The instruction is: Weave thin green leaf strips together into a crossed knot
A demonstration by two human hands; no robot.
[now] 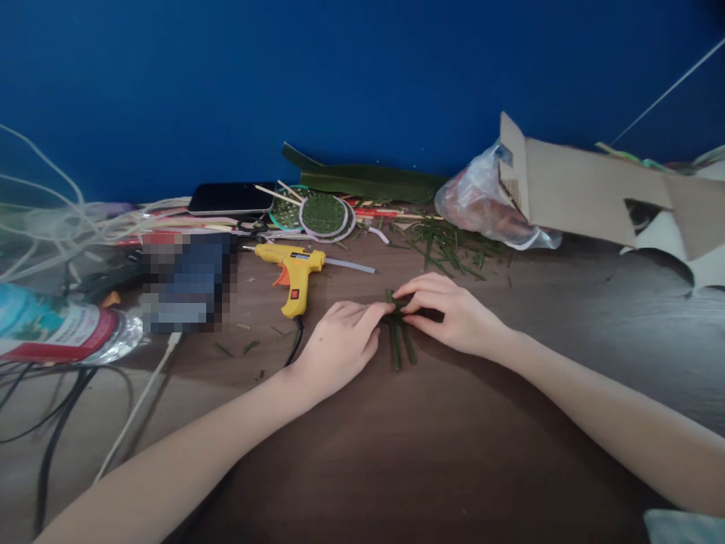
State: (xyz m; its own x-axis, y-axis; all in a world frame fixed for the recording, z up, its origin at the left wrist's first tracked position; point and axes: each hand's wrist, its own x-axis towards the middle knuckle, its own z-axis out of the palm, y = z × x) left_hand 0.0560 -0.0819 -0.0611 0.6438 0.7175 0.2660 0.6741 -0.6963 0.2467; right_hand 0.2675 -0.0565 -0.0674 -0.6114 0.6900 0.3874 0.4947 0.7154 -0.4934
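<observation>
Several narrow green leaf strips (395,344) lie crossed on the brown table between my hands, their lower ends pointing toward me. My left hand (345,340) comes in from the left, its thumb and fingers pinched at the crossing. From the right, my right hand (453,313) pinches the same strips with bent fingers; its fingertips hide part of the crossing. A yellow glue gun (297,276) lies left of the strips, a glue stick (351,266) poking out of its back.
Cut leaf scraps (447,245), a long leaf (368,181) and round woven pieces (324,215) lie along the blue wall. A phone (232,198), a blurred-out device (189,283) and a bottle (62,325) are at left. Right stands a cardboard box (589,181) beside a plastic bag (476,200).
</observation>
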